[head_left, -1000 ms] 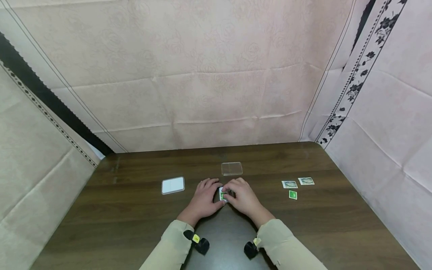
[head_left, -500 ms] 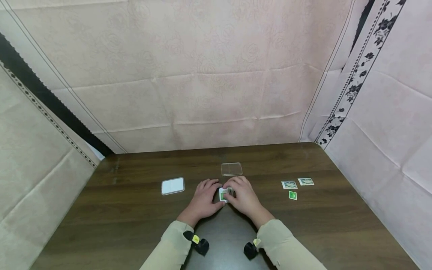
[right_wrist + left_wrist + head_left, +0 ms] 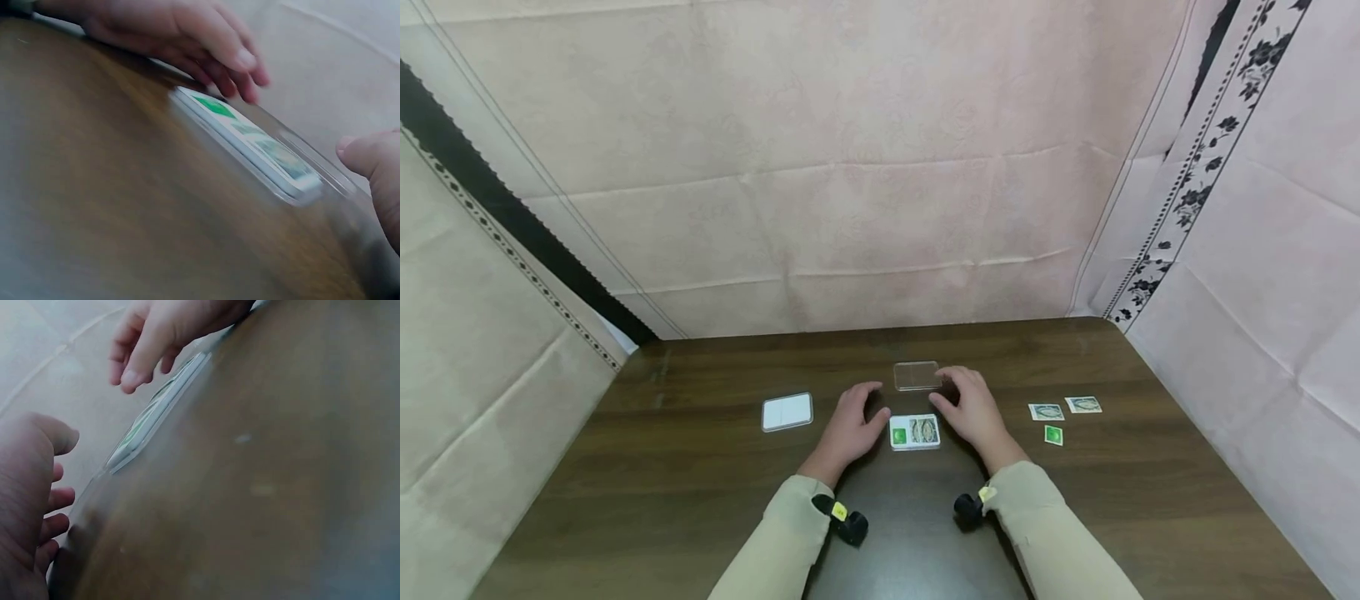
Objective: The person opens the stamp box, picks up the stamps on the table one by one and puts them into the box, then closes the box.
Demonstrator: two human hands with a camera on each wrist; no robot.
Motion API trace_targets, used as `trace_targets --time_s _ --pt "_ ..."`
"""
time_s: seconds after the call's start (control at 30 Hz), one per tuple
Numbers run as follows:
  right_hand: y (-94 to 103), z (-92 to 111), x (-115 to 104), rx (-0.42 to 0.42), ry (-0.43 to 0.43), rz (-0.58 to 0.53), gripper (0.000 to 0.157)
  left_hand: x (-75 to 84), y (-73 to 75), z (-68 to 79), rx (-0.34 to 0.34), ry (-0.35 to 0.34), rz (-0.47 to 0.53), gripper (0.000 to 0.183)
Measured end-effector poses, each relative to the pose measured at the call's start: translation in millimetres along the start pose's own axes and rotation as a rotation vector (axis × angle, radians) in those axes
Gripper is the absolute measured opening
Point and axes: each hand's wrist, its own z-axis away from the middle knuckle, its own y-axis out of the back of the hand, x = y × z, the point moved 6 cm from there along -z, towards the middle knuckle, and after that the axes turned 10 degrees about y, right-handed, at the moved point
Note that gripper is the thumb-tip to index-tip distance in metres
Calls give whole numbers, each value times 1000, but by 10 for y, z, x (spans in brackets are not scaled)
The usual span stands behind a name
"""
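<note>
Between my two hands lies a white rectangular stack in a clear shallow case (image 3: 914, 432). On its top are a small green square (image 3: 899, 436) and two pale patterned pieces (image 3: 923, 430), which look like stamps. My left hand (image 3: 850, 425) is just left of the case, thumb and fingers apart, holding nothing. My right hand (image 3: 973, 410) is at its right, also holding nothing, its index fingertip overlapping the right edge of a clear plastic lid (image 3: 917, 376) in the head view. The right wrist view shows the stack (image 3: 250, 145) lying flat in its case, between both hands.
At left on the brown table (image 3: 700, 483) lies another white rectangular thing with a clear rim (image 3: 787, 412). To the right are two patterned stamp-like pieces (image 3: 1047, 412) and a green square piece (image 3: 1053, 435). Pale cloth (image 3: 865, 208) hangs behind the table.
Both hands have let go of the stack and moved apart, uncovering its top. The right hand has gone forward and right, toward the clear lid.
</note>
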Motion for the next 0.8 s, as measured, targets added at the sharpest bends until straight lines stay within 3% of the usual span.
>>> trace_targets --time_s 0.13,0.27,0.43,0.63,0.8 --pt "-7 -62 201 -78 -50 4 56 -20 -3 -146 23 37 -5 51" --pt "-59 -128 288 -170 -28 56 67 -43 -42 -272 21 67 -99 59" --pt "-110 -201 310 -227 13 95 66 -68 -85 -412 3 63 -247 71" --pt "-196 -287 353 -310 7 165 65 -79 -97 -530 -40 67 -324 76" --pt "-236 -320 383 -324 -1 180 59 -85 -134 -608 -69 51 -381 74"
